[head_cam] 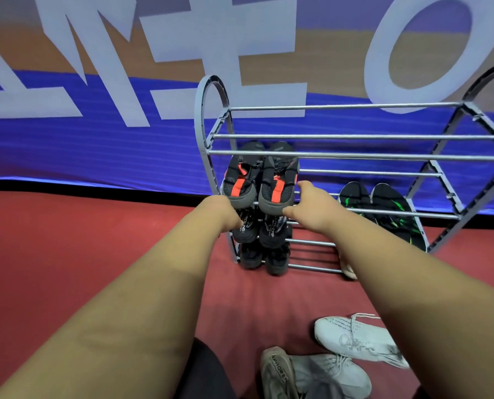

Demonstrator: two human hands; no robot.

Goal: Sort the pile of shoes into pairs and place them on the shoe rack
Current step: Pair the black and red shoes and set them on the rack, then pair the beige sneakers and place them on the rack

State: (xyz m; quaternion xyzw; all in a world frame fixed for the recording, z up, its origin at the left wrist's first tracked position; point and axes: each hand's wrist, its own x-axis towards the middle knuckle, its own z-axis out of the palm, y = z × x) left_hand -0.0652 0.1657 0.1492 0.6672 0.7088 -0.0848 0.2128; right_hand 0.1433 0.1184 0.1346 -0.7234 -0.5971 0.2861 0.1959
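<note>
A grey shoe rack (355,154) with metal bars stands against the blue banner. A pair of black shoes with red stripes (261,177) rests on its second tier at the left end. My left hand (225,210) grips the heel of the left shoe of that pair. My right hand (309,201) grips the heel of the right one. Below them sit black shoes with white lettering (257,228), and another black pair (264,257) on the lowest tier. A black pair with green marks (384,208) lies at the rack's right.
Two white sneakers (361,338) and a beige shoe (277,372) lie on the red floor near me at the lower right. Another pale shoe (348,269) shows behind my right forearm. The rack's top tier holds nothing. My dark-clothed knee (205,370) is at the bottom.
</note>
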